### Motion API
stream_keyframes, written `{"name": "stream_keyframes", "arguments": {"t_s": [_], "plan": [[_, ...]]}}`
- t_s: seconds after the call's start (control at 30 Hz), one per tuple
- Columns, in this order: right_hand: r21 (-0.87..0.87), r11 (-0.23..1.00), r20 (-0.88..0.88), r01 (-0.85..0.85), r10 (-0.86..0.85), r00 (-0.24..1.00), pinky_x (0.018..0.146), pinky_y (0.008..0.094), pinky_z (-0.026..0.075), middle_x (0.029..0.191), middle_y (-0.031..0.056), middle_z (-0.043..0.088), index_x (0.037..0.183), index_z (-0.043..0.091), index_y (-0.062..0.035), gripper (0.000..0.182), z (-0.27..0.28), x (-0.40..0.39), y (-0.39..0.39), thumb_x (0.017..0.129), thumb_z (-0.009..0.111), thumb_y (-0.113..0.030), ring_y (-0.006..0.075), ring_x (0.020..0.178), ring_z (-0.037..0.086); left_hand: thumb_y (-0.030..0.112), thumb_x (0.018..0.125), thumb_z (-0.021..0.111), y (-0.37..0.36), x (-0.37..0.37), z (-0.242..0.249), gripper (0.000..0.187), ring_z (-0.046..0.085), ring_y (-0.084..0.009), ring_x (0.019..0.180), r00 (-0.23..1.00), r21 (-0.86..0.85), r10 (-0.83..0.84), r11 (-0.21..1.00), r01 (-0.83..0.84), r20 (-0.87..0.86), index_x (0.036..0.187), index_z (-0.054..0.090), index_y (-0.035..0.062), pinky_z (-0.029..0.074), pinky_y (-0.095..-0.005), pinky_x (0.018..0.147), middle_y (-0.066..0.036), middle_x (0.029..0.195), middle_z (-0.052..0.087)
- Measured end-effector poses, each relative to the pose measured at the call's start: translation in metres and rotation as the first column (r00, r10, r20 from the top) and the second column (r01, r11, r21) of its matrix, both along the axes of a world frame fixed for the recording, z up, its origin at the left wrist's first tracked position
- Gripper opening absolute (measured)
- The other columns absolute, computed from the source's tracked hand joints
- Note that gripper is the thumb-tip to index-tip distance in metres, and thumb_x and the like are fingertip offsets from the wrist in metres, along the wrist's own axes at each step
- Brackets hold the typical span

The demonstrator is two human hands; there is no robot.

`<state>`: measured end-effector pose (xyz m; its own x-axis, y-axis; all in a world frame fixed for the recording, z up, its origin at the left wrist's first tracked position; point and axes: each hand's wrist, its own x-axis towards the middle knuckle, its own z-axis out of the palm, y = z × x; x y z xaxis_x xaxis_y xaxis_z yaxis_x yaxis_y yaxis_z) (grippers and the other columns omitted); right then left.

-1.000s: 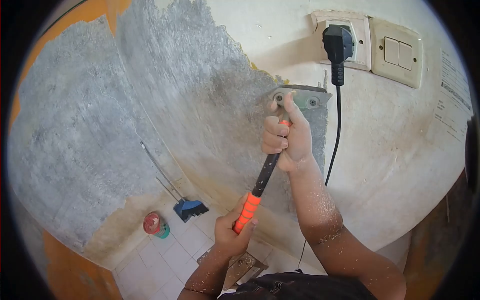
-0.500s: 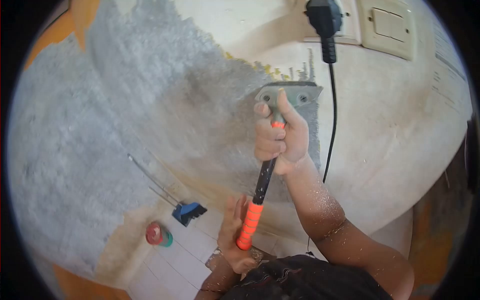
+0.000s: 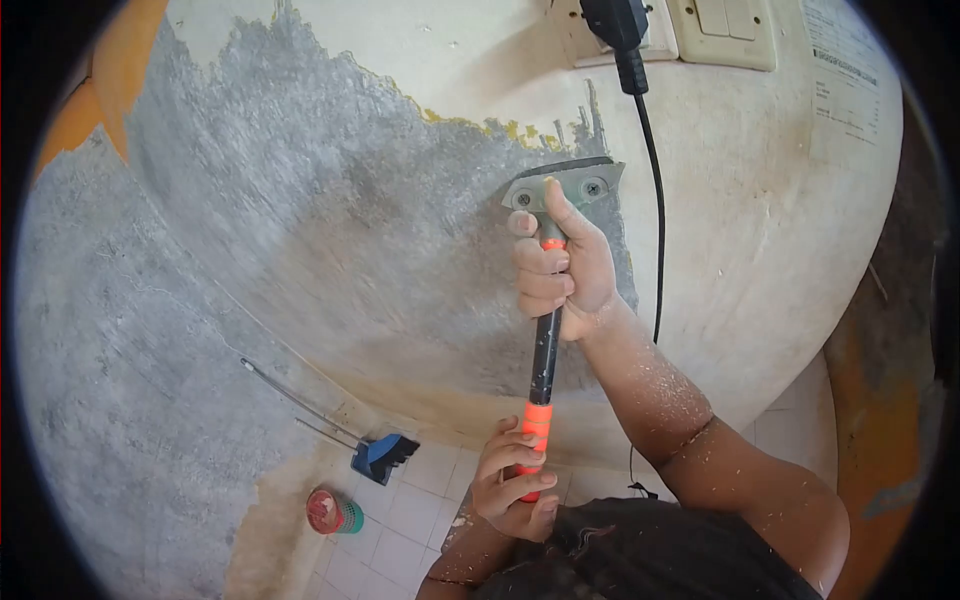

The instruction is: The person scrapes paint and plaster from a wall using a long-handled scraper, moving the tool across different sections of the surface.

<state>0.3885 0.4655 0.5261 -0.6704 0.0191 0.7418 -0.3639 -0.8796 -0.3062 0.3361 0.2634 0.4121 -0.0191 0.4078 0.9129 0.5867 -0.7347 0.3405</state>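
A long-handled wall scraper point(image 3: 545, 350) stands nearly upright in front of the wall, its wide blade held by two screws. My right hand point(image 3: 570, 265) wraps around the upper shaft just below the blade, thumb stretched up along the head. Lower down, my left hand point(image 3: 510, 480) has its fingers curled around the orange grip at the handle's end. The blade lies against the wall point(image 3: 380, 230), over bare grey surface just below a ragged edge of cream paint with yellow traces. Pale dust and flakes cover my right forearm.
A black plug point(image 3: 615, 25) sits in a socket above, its cable hanging right of the blade beside a switch plate point(image 3: 725, 30). Below left, a blue broom and dustpan point(image 3: 385, 457) and a red-and-green container point(image 3: 333, 510) stand on the white tiled floor point(image 3: 400, 520).
My left hand has gone from open beside the orange grip to closed around it. The handle is more upright, and the view has shifted slightly. My right hand keeps its hold.
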Motion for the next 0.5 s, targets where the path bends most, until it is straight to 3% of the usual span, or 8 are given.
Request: {"name": "stream_keyframes", "arguments": {"t_s": [0.07, 0.13, 0.27, 0.33, 0.4, 0.47, 0.5], "plan": [[0.016, 0.998, 0.064, 0.066, -0.067, 0.996, 0.038, 0.0192, 0.027, 0.054, -0.0062, 0.036, 0.092, 0.050, -0.0104, 0.050, 0.005, 0.005, 0.002, 0.093, 0.026, -0.054, 0.0038, 0.038, 0.029, 0.027, 0.076, 0.064, 0.010, 0.002, -0.001, 0.020, 0.053, -0.0293, 0.097, 0.993, 0.155, -0.069, 0.986, 0.054, 0.097, 0.080, 0.060, 0.0083, 0.034, -0.0536, 0.094, -0.009, 0.094, 0.052], [0.001, 0.995, 0.088, 0.101, -0.101, 0.991, 0.038, 0.0192, 0.028, 0.053, -0.0071, 0.035, 0.092, 0.050, -0.0108, 0.048, 0.017, 0.006, 0.001, 0.093, 0.026, -0.053, 0.0031, 0.038, 0.029, 0.026, 0.076, 0.065, 0.007, 0.004, 0.013, 0.018, 0.050, -0.0302, 0.100, 0.992, 0.115, -0.076, 0.991, 0.064, 0.102, 0.080, 0.060, 0.0095, 0.035, -0.0524, 0.093, -0.009, 0.097, 0.050], [-0.012, 0.988, 0.067, 0.152, -0.150, 0.986, 0.036, 0.0193, 0.027, 0.053, -0.0073, 0.035, 0.090, 0.050, -0.0111, 0.047, 0.011, 0.010, -0.008, 0.093, 0.027, -0.052, 0.0028, 0.038, 0.029, 0.025, 0.075, 0.066, -0.007, 0.004, 0.012, 0.013, 0.046, -0.0308, 0.104, 0.985, 0.086, 0.084, 0.991, -0.098, 0.152, 0.078, 0.060, 0.0138, 0.037, -0.0489, 0.093, -0.007, 0.096, 0.049], [-0.055, 0.965, 0.268, 0.256, -0.232, 0.935, 0.031, 0.0170, 0.024, 0.047, -0.0106, 0.033, 0.077, 0.049, -0.0166, 0.041, 0.002, 0.015, -0.015, 0.090, 0.037, -0.054, 0.0019, 0.033, 0.028, 0.023, 0.073, 0.068, -0.010, 0.006, 0.000, 0.012, 0.044, -0.0307, 0.106, 0.996, 0.100, 0.065, 0.992, -0.072, 0.067, 0.077, 0.059, 0.0151, 0.036, -0.0481, 0.094, -0.007, 0.099, 0.047], [-0.029, 0.969, 0.269, 0.244, -0.227, 0.936, 0.031, 0.0174, 0.024, 0.047, -0.0104, 0.033, 0.078, 0.048, -0.0167, 0.041, 0.007, 0.014, -0.009, 0.090, 0.037, -0.054, 0.0021, 0.033, 0.028, 0.020, 0.072, 0.069, -0.003, 0.007, 0.002, 0.013, 0.042, -0.0304, 0.108, 0.997, 0.081, 0.067, 0.994, -0.069, 0.031, 0.079, 0.059, 0.0155, 0.035, -0.0471, 0.095, -0.008, 0.101, 0.045], [0.011, 0.979, 0.162, 0.204, -0.203, 0.966, 0.035, 0.0186, 0.027, 0.051, -0.0083, 0.033, 0.087, 0.050, -0.0112, 0.048, 0.026, 0.010, -0.001, 0.092, 0.027, -0.053, 0.0027, 0.036, 0.028, 0.025, 0.080, 0.060, 0.005, 0.008, 0.021, 0.016, 0.040, -0.0333, 0.110, 0.974, 0.031, 0.226, 0.974, -0.225, -0.014, 0.086, 0.052, 0.0127, 0.030, -0.0484, 0.096, -0.011, 0.108, 0.043], [0.017, 0.981, 0.142, 0.195, -0.195, 0.971, 0.035, 0.0187, 0.028, 0.051, -0.0081, 0.033, 0.087, 0.050, -0.0117, 0.048, 0.032, 0.008, 0.000, 0.092, 0.027, -0.054, 0.0026, 0.036, 0.029, 0.022, 0.079, 0.060, 0.010, 0.010, 0.017, 0.015, 0.039, -0.0334, 0.111, 0.974, 0.155, 0.207, 0.963, -0.219, 0.091, 0.088, 0.053, 0.0122, 0.028, -0.0493, 0.097, -0.013, 0.111, 0.042]]}}
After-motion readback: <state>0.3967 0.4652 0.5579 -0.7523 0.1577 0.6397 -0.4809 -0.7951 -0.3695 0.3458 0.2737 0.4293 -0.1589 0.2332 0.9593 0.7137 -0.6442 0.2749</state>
